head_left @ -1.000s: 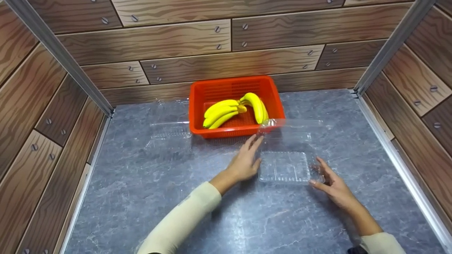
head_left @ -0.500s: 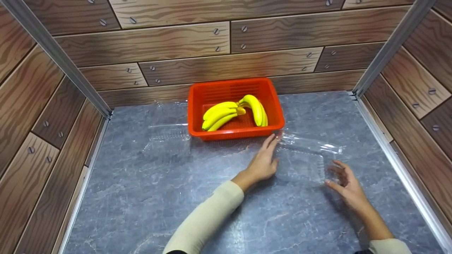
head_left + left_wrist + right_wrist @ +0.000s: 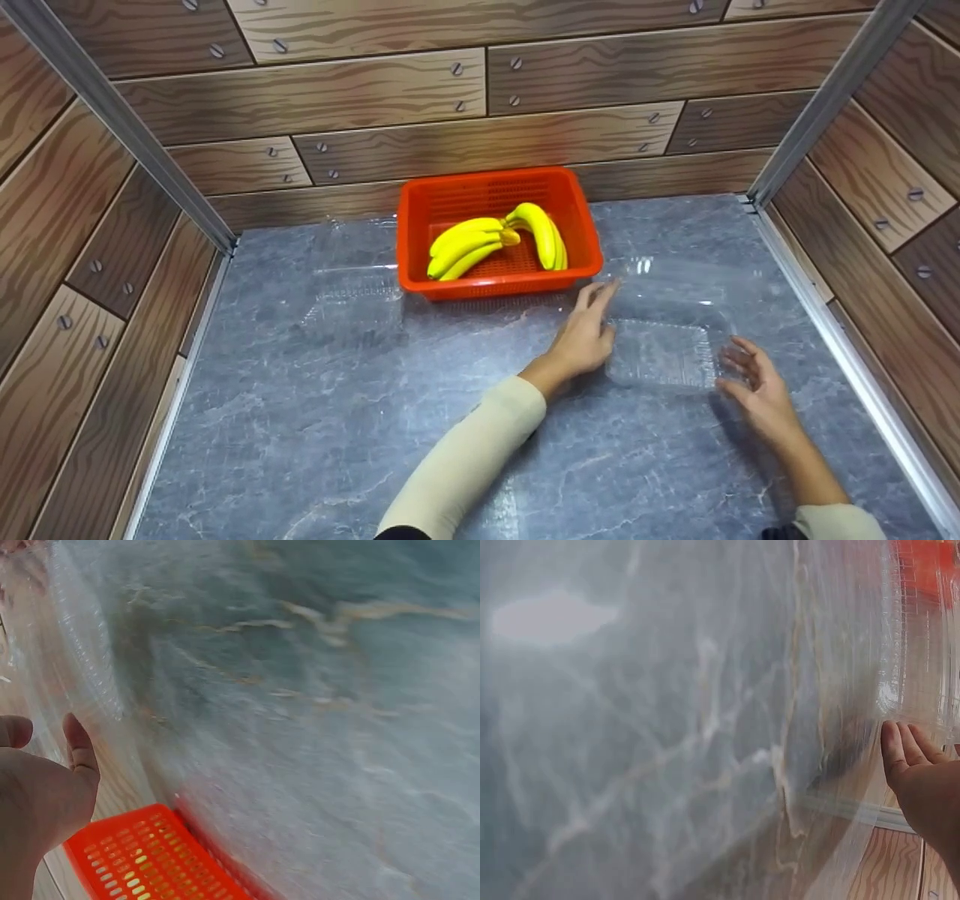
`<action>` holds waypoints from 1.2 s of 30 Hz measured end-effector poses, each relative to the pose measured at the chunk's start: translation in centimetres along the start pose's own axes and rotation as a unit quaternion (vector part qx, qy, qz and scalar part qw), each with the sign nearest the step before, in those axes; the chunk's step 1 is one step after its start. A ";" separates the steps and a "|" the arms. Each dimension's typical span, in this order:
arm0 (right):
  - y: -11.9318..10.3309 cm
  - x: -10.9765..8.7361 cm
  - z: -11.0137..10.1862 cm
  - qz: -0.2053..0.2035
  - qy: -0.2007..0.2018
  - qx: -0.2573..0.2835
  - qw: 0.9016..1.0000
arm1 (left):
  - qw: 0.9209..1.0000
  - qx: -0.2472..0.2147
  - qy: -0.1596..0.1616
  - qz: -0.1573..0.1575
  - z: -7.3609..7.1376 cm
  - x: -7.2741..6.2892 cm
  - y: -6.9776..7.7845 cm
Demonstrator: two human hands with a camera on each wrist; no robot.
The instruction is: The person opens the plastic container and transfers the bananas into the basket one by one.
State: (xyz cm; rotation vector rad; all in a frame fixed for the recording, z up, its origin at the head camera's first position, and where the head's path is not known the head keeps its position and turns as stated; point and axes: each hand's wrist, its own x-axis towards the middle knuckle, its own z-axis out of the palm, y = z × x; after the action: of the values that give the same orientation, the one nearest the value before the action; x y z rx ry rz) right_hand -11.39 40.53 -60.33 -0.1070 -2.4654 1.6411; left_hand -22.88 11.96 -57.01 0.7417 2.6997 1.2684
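Note:
A clear plastic clamshell container (image 3: 664, 352) lies on the grey marbled surface right of the basket, its lid tipped back behind the base. At its left side is my left hand (image 3: 581, 337), fingers stretched forward along the edge. My right hand (image 3: 761, 394) stands at the opposite side, thumb near the front corner and fingers spread along the wall. From the right wrist, straight fingers (image 3: 915, 746) show right against the ribbed plastic wall (image 3: 889, 682). The left wrist view has the left thumb (image 3: 81, 746) beside the transparent wall.
Behind the hands stands a red plastic basket (image 3: 495, 286), holding yellow banana bunches (image 3: 469, 244). Left of the basket lies a second clear clamshell container (image 3: 356, 300) with its lid raised back. Wood-patterned walls (image 3: 487, 82) enclose three sides, with a metal rail (image 3: 862, 382) along the right.
Both hands and the clear container between them have shifted to the right, away from the basket's front corner. Basket, bananas and the left container have stayed put.

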 end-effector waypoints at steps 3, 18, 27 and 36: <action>0.1 0.1 -0.4 0.002 0.001 -0.008 1.000 | 1.000 -0.016 -0.003 -0.018 0.2 0.6 0.3; 0.6 0.6 -0.7 0.000 -0.002 -0.013 1.000 | 0.996 -0.082 -0.016 -0.041 1.3 1.6 0.1; 0.5 1.0 -1.0 -0.016 -0.019 -0.002 1.000 | 0.987 -0.139 -0.011 -0.086 1.7 2.2 0.0; 0.4 1.7 -1.3 0.013 -0.064 0.027 0.997 | 0.978 -0.177 0.000 -0.114 1.6 2.2 -0.4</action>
State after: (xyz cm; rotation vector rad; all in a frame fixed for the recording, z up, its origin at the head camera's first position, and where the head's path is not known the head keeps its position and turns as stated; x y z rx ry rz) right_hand -12.84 42.11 -60.01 -0.0280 -2.5202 1.7766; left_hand -24.56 13.86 -58.07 0.3779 2.3712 1.6190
